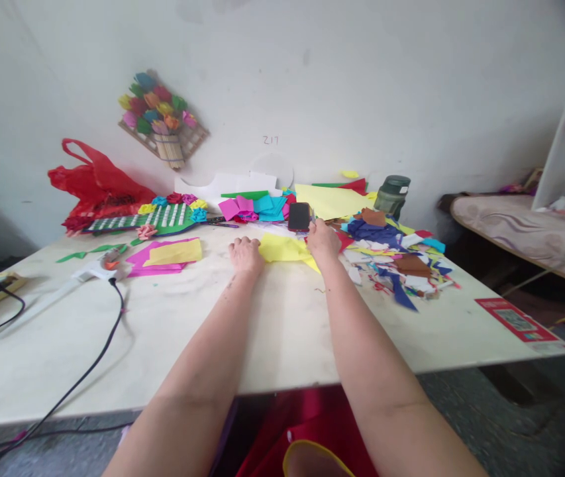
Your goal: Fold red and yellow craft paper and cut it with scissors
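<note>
A sheet of bright yellow crepe-like paper (285, 248) lies between my two hands on the white table. My left hand (246, 255) rests palm down at its left edge, fingers curled and the thumb side against the paper. At the right end of the sheet, my right hand (324, 244) is closed, with a thin silvery tool (313, 215) poking up from the fingers; its full shape is hidden. A black phone (299, 216) lies just beyond the right hand. Pink and cyan paper pieces (271, 209) sit behind the sheet.
Colourful paper scraps (401, 265) and a dark green bottle (392, 195) are on the right. To the left are stacked pink and yellow sheets (175, 252), a white corded tool (101, 267), paper roses (174, 198) and a red plastic bag (96, 175). A black cable (98, 361) crosses the front edge.
</note>
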Demonstrator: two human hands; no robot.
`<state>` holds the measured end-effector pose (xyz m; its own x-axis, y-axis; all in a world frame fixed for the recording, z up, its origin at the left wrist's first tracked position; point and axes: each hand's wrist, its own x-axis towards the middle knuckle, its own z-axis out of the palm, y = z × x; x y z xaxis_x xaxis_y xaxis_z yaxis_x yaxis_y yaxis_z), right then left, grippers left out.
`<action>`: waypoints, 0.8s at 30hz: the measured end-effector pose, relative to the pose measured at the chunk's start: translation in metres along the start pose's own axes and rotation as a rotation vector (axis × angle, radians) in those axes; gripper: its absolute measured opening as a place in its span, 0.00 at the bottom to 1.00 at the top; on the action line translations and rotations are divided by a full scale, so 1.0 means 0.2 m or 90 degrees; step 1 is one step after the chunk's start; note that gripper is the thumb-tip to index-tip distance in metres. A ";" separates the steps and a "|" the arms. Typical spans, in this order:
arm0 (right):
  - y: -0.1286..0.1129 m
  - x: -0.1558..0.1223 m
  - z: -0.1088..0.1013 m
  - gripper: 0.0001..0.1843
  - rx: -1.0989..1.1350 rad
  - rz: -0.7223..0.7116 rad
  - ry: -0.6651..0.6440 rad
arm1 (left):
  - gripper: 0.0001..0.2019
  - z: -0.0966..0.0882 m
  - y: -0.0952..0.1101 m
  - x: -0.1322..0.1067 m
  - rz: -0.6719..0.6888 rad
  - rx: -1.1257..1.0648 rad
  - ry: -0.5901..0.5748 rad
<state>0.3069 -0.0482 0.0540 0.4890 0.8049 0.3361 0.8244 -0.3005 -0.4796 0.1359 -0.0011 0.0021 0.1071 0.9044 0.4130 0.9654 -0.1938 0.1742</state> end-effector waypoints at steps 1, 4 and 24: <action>0.01 0.01 0.00 0.16 0.015 0.000 0.000 | 0.18 0.00 0.00 0.00 0.037 -0.021 0.015; 0.03 0.02 0.02 0.15 0.115 -0.007 -0.027 | 0.18 0.01 0.04 0.00 0.201 -0.100 -0.002; 0.05 0.02 0.05 0.20 -0.039 -0.059 -0.146 | 0.21 0.07 0.08 -0.02 0.340 -0.130 -0.163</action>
<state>0.3150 -0.0423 0.0426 0.3383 0.9236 0.1803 0.8822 -0.2447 -0.4023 0.1536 -0.0014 -0.0092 0.6399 0.7202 0.2680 0.7011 -0.6899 0.1802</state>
